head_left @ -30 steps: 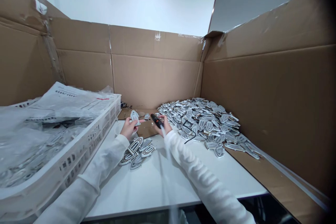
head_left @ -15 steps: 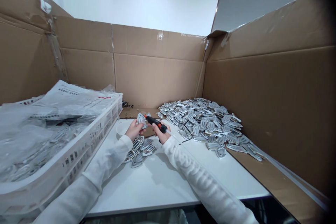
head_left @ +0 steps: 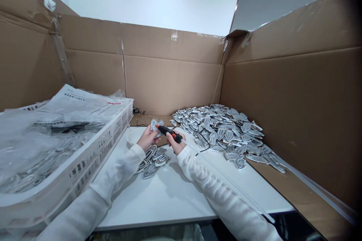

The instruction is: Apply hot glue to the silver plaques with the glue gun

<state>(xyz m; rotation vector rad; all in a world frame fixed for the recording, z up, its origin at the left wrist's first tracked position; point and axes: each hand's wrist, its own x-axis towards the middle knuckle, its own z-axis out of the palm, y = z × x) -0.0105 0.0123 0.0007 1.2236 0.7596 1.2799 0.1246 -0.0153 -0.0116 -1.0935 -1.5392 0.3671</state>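
One white basket (head_left: 85, 154) at left holds plastic bags (head_left: 22, 130) and a printed sheet (head_left: 82, 101). Over the table (head_left: 181, 199), the left hand (head_left: 145, 139) pinches a grey piece (head_left: 153, 124); just right, the right hand (head_left: 178, 144) grips a glue gun (head_left: 165, 131), nozzle angled far-left.

Plastic crate (head_left: 93, 155) stands at left; a plastic bag (head_left: 82, 103) lies atop its contents. Mid-tabletop (head_left: 169, 203), a small cluster of cut-out pieces (head_left: 154, 162) lies between the forearms, nearer than the hands. Left hand (head_left: 146, 139) has one cut-out piece (head_left: 153, 124); right hand (head_left: 177, 144), beside it, the hot glue gun (head_left: 168, 132). Large heap (head_left: 220, 128) occupies back right. Cardboard panels (head_left: 172, 83) rise behind and at both sides.
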